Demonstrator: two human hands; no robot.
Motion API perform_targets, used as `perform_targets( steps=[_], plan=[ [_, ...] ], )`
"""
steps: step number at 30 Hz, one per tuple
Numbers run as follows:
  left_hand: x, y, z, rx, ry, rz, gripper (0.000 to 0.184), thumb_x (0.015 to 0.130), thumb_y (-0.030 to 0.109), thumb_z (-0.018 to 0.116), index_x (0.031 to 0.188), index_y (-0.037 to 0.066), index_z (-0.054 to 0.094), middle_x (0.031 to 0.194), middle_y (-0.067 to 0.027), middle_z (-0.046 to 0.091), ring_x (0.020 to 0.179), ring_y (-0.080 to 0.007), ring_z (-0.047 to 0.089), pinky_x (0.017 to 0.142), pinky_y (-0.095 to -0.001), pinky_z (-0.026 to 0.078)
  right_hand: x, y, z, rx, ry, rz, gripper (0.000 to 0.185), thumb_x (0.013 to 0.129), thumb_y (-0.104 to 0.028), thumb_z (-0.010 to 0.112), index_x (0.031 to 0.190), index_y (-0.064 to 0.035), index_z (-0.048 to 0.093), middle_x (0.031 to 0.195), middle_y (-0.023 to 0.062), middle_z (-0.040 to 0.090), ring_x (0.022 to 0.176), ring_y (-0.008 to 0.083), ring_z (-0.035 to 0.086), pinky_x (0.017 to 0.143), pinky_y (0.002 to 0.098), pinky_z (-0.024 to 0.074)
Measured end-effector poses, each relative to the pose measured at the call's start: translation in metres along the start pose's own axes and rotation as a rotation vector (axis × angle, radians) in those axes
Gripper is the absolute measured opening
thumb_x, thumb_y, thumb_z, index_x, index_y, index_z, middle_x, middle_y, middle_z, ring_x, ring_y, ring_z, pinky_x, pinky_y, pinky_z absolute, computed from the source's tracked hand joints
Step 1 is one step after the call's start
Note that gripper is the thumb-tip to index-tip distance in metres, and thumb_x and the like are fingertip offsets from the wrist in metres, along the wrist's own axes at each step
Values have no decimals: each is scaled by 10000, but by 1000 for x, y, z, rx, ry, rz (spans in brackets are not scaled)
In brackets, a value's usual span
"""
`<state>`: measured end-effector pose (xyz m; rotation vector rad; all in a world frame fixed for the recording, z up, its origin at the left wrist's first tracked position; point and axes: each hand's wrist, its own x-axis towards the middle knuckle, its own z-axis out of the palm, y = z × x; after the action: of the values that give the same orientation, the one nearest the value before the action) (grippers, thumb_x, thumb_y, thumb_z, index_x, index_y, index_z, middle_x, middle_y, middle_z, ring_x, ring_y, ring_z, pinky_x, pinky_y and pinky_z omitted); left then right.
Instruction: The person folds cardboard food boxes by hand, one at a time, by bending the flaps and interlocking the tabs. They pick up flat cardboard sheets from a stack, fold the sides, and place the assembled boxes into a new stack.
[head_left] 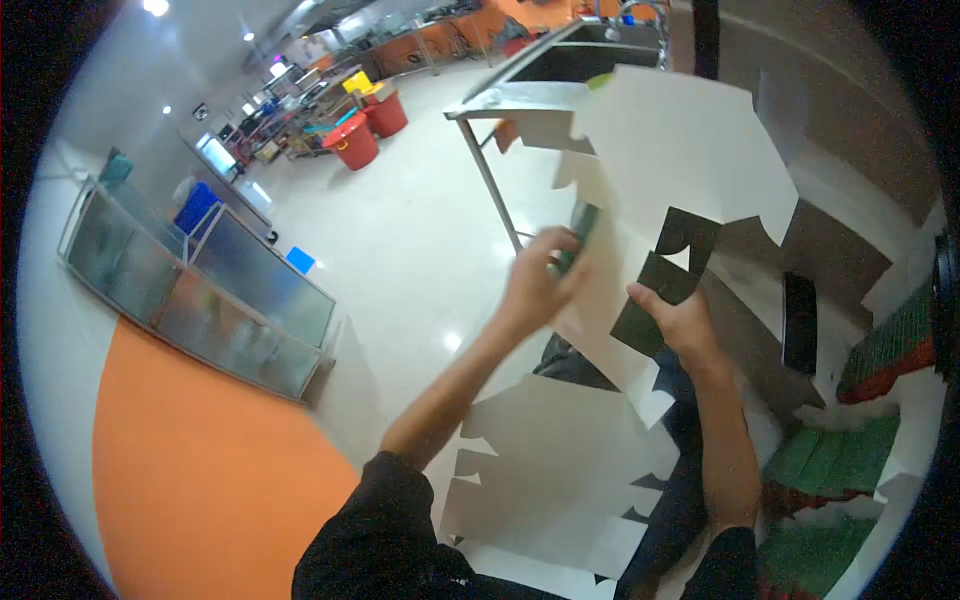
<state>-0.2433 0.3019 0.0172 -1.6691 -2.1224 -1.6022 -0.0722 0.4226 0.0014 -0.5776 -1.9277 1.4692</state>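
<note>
Dark green card (pixel 634 326) is pinched near its edge by the right hand (pixel 688 328); a blurred green strip (pixel 584 228) is held in the left hand (pixel 535 288). Beneath these grips, notched cardboard (pixel 680 140) could be snagged by the card if it is tilted.

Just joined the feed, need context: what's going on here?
One person's right hand holds a dark piece over a large pale sheet with notched edges. The left hand, blurred, is at a narrow green piece; its grip is unclear. Another pale sheet lies nearer the body, with green stacks off to the right.
</note>
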Motion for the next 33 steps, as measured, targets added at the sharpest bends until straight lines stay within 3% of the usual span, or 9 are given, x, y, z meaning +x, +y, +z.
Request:
perform_targets(
  steps=[2, 4, 8, 10, 13, 16, 21, 25, 33],
  plan=[
    [-9, -4, 16, 126, -70, 166, 220, 781, 138, 689, 930, 5, 597, 1104, -216, 562, 1041, -301, 556, 836, -376, 461, -1, -7, -1, -80, 103, 29, 377, 797, -295, 695, 997, 9, 597, 928, 108, 658, 829, 215, 636, 760, 346, 494],
    [-10, 19, 23, 81, -93, 98, 252, 788, 182, 693, 954, 14, 604, 1139, -226, 537, 1072, -346, 527, 888, -398, 428, -1, -12, -1, -127, 187, 52, 338, 812, -284, 681, 949, 15, 606, 877, 103, 657, 799, 210, 633, 744, 342, 492],
    [-17, 53, 36, -146, -180, 45, 335, 796, 195, 684, 1016, -29, 566, 1057, -223, 546, 1004, -336, 557, 830, -391, 460, -6, -31, 3, -70, 223, -60, 339, 863, -316, 624, 912, 19, 614, 805, 92, 650, 748, 191, 614, 697, 336, 485],
    [-15, 48, 43, -339, -221, -78, 296, 832, 134, 631, 1053, -45, 549, 981, -158, 595, 892, -234, 605, 758, -327, 499, -7, -25, -1, -25, 153, -71, 363, 878, -346, 599, 906, 16, 615, 798, 90, 649, 740, 186, 610, 687, 334, 482],
    [-6, 25, 46, -587, -155, -264, 215, 864, 72, 575, 1041, -48, 551, 951, -85, 618, 848, -144, 601, 757, -276, 513, -2, -10, -5, 89, 106, -135, 503, 895, -450, 525, 1121, -2, 548, 1027, 111, 614, 881, 186, 586, 761, 323, 474],
    [4, 20, 32, -841, 87, -509, 301, 851, 117, 609, 1096, -5, 483, 924, -152, 605, 819, -201, 620, 708, -310, 536, 0, -15, -12, 165, -118, -243, 629, 874, -555, 470, 1259, -58, 471, 1167, 124, 559, 1011, 209, 559, 845, 349, 457],
    [13, 17, 11, -896, 203, -560, 225, 850, 111, 609, 1027, -8, 535, 897, -120, 599, 769, -169, 596, 661, -284, 525, -11, -33, 8, -337, -7, -753, 485, 745, -252, 721, 1157, -60, 552, 1190, 141, 553, 1061, 301, 551, 902, 385, 450],
    [14, 24, -1, -1069, 209, -520, 99, 860, 54, 557, 930, 33, 490, 885, -103, 604, 779, -178, 616, 680, -304, 520, -7, -23, 6, -512, 29, -873, 466, 624, -107, 740, 1068, -59, 607, 1201, 142, 545, 1075, 321, 535, 896, 401, 464],
    [10, 22, -22, -1052, 135, -455, 60, 809, 0, 493, 807, 53, 465, 800, -60, 574, 708, -134, 567, 710, -295, 487, -15, -31, 13, -522, -19, -935, 410, 688, -203, 738, 1055, -74, 608, 1187, 181, 546, 999, 329, 578, 839, 394, 498]
  ],
)
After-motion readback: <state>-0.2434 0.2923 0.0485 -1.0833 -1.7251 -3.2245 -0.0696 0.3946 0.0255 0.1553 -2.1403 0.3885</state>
